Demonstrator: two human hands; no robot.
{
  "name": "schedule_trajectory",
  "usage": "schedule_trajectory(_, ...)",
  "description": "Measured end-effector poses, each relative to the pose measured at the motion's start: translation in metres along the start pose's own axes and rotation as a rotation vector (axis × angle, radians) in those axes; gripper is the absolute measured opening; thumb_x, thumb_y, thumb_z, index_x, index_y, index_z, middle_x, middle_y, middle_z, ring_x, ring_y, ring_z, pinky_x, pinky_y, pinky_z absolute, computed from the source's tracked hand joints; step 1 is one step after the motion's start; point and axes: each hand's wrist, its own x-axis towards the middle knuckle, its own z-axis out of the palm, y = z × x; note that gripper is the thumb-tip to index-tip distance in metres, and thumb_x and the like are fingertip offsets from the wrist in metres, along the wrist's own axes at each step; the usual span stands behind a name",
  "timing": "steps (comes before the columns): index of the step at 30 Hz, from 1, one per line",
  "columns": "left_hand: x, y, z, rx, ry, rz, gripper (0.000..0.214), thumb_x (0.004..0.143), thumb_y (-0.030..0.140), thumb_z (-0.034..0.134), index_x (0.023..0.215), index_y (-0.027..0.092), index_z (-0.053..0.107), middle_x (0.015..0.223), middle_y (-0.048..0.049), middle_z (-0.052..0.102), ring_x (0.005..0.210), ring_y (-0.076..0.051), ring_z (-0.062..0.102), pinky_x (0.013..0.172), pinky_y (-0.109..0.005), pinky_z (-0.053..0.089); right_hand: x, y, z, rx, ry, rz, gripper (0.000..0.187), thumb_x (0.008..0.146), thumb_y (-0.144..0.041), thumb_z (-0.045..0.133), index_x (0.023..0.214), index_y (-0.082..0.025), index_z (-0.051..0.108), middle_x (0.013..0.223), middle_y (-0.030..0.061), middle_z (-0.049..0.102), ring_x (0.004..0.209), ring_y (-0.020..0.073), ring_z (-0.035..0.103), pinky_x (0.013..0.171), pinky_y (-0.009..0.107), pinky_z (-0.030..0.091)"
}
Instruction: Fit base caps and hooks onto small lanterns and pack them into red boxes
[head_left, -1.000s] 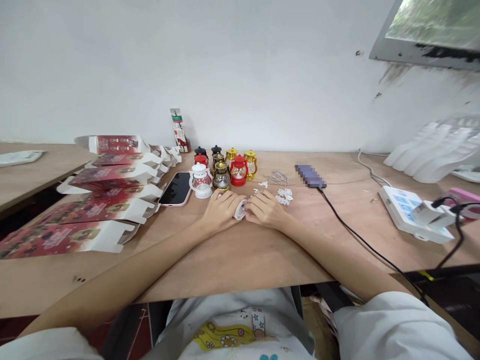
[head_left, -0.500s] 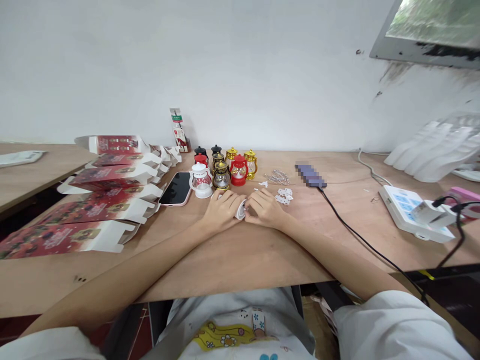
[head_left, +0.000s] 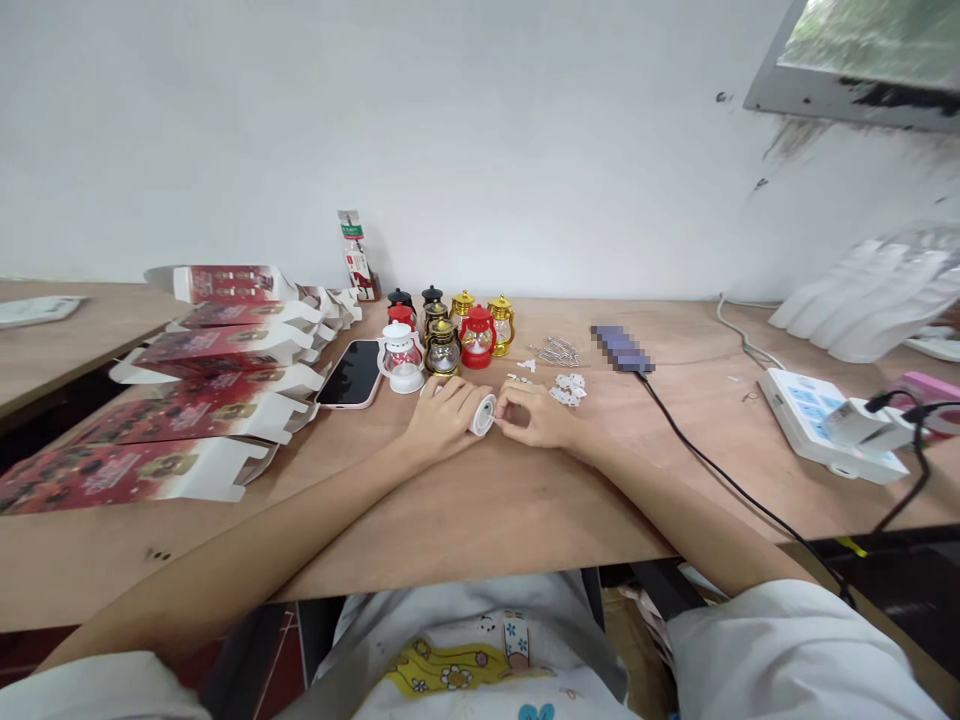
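My left hand (head_left: 444, 422) is wrapped round a white miniature lantern (head_left: 482, 415) lying on its side, its round base turned to the right. Most of its body is hidden by my fingers. My right hand (head_left: 536, 415) is just right of the base, thumb and forefinger pinched together; whatever is between the tips is too small to make out. Beyond my hands stand several small lanterns: a white lantern (head_left: 403, 368), a red lantern (head_left: 478, 340), a black-and-gold lantern (head_left: 442, 352) and a gold lantern (head_left: 502, 328) among them.
Small white pieces (head_left: 568, 390) and thin metal pieces (head_left: 556, 352) lie beyond my right hand. A phone (head_left: 351, 377) and red printed boxes (head_left: 202, 405) are on the left. A blurred-out device (head_left: 622, 350) with a black cable and a power strip (head_left: 829, 425) are on the right.
My right hand has drawn slightly right, off the lantern's base, with its fingertips now pinched. More of the round white base shows. My left hand keeps its grip.
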Motion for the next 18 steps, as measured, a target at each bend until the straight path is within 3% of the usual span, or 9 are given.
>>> schedule_trajectory(3, 0.0, 0.0, -0.001, -0.006, -0.017, -0.012, 0.035, 0.086, 0.033, 0.047, 0.113, 0.014, 0.059, 0.099, -0.0121, 0.068, 0.092, -0.026, 0.056, 0.078, -0.04, 0.037, 0.0, 0.006, -0.006, 0.011, -0.035, 0.026, 0.007, 0.077, -0.014, 0.056, 0.073, -0.018, 0.053, 0.071, 0.0007, 0.057, 0.065, 0.0117, 0.053, 0.063, 0.024, 0.045)
schedule_trajectory(5, 0.0, 0.0, -0.002, 0.005, -0.024, -0.009, 0.034, 0.085, 0.031, 0.048, 0.113, 0.014, 0.059, 0.099, -0.0116, 0.068, 0.092, -0.026, 0.056, 0.078, -0.04, 0.036, -0.002, 0.014, -0.01, -0.007, 0.015, 0.09, 0.006, 0.077, -0.016, 0.056, 0.072, -0.019, 0.054, 0.071, 0.0008, 0.059, 0.064, 0.012, 0.054, 0.062, 0.025, 0.045)
schedule_trajectory(9, 0.001, 0.001, -0.003, 0.038, -0.008, 0.014, 0.032, 0.084, 0.03, 0.049, 0.111, 0.014, 0.058, 0.097, -0.0099, 0.069, 0.091, -0.025, 0.057, 0.076, -0.039, 0.035, -0.007, 0.039, -0.018, -0.158, 0.213, 0.359, 0.007, 0.079, -0.023, 0.055, 0.074, -0.019, 0.055, 0.068, 0.0008, 0.062, 0.061, 0.013, 0.055, 0.06, 0.026, 0.043)
schedule_trajectory(12, 0.001, 0.001, -0.003, 0.049, 0.018, 0.028, 0.031, 0.084, 0.03, 0.05, 0.109, 0.013, 0.058, 0.095, -0.0091, 0.069, 0.089, -0.025, 0.057, 0.074, -0.038, 0.034, -0.01, 0.057, -0.021, -0.259, 0.294, 0.567, 0.006, 0.079, -0.024, 0.055, 0.076, -0.019, 0.056, 0.069, 0.0013, 0.063, 0.063, 0.0146, 0.056, 0.06, 0.027, 0.041)
schedule_trajectory(15, 0.002, 0.001, -0.003, 0.041, 0.016, 0.024, 0.031, 0.084, 0.029, 0.05, 0.109, 0.013, 0.058, 0.096, -0.0093, 0.069, 0.089, -0.025, 0.057, 0.074, -0.038, 0.034, -0.008, 0.066, -0.021, -0.284, 0.301, 0.71, 0.006, 0.079, -0.023, 0.054, 0.077, -0.018, 0.057, 0.07, 0.0023, 0.064, 0.065, 0.0162, 0.058, 0.061, 0.028, 0.041)
schedule_trajectory(18, 0.002, 0.002, -0.003, 0.022, -0.011, 0.008, 0.031, 0.084, 0.028, 0.05, 0.11, 0.013, 0.058, 0.098, -0.0098, 0.069, 0.091, -0.025, 0.057, 0.075, -0.039, 0.034, -0.004, 0.067, -0.019, -0.305, 0.253, 0.742, 0.005, 0.079, -0.02, 0.053, 0.078, -0.018, 0.058, 0.071, 0.0032, 0.065, 0.067, 0.0175, 0.058, 0.064, 0.029, 0.042)
